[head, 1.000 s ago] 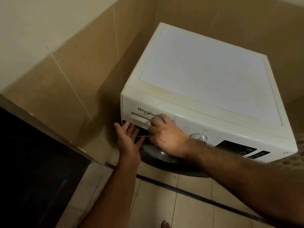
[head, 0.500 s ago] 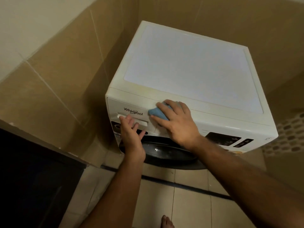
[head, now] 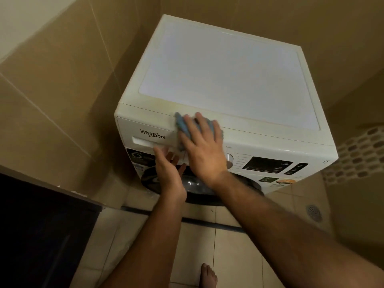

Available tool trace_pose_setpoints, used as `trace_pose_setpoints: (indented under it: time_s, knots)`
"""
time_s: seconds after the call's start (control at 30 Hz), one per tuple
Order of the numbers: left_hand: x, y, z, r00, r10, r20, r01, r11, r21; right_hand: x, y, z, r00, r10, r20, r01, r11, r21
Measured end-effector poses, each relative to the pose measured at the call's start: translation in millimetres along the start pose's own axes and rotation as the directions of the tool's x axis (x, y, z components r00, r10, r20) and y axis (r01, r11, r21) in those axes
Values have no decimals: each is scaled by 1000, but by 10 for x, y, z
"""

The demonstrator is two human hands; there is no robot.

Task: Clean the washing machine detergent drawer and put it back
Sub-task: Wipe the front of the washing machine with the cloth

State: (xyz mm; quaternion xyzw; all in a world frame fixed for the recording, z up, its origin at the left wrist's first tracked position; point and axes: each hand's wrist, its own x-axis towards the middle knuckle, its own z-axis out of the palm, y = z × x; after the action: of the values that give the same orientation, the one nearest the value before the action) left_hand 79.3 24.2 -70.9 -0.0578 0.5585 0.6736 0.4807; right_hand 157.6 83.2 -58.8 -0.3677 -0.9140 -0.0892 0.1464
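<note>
My right hand (head: 204,150): flat, pressing crumpled blue cloth (head: 182,126) to wipe; left hand (head: 168,171) spread under closed white plastic detergent drawer (head: 147,134), steadying it.

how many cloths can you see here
1. A blue cloth is pressed under the right hand against the washing machine's upper front edge, beside the detergent drawer. Another could be hidden outside the view.

The washer (head: 228,84) is cased in smooth white plastic with a dull sheen, yellowed along its front edge. A soft blue cloth (head: 182,125) is seen crumpled. The door (head: 195,186) is formed of glossy dark glass. The walls (head: 62,80) and floor (head: 228,256) are covered in smooth beige tile.
</note>
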Motion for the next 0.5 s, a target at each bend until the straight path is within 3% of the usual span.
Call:
trace_pose_setpoints:
  time_s: [0.07, 0.13, 0.2, 0.27, 0.37, 0.43, 0.5]
  knots:
    - [33, -31, -36, 999, -40, -9, 40, 999, -26, -118, 17, 76, 965, -245, 99, 249, 968, -36]
    - [64, -73, -69, 994, -107, -38, 106, 994, -41, -293, 106, 129, 843, -427, 326, 474, 877, -76]
    - [24, -145, -82, 979, -198, -43, 197, 980, -32, -385, 193, 159, 758, -437, 484, 524, 850, -54]
    - [-19, -226, -80, 971, -239, -28, 238, 971, -33, -378, 196, 157, 747, -407, 525, 489, 872, -20]
    - [-56, -264, -55, 972, -235, -8, 233, 969, -79, -253, 149, 23, 807, -425, 409, 473, 881, -17]
    - [-77, -221, 22, 982, -188, 19, 189, 976, -103, -121, 237, -167, 877, -436, 202, 434, 899, 57]
    - [-98, -165, 159, 991, -116, 62, 120, 991, -66, -3, 445, -334, 943, -332, 2, 329, 937, 115]
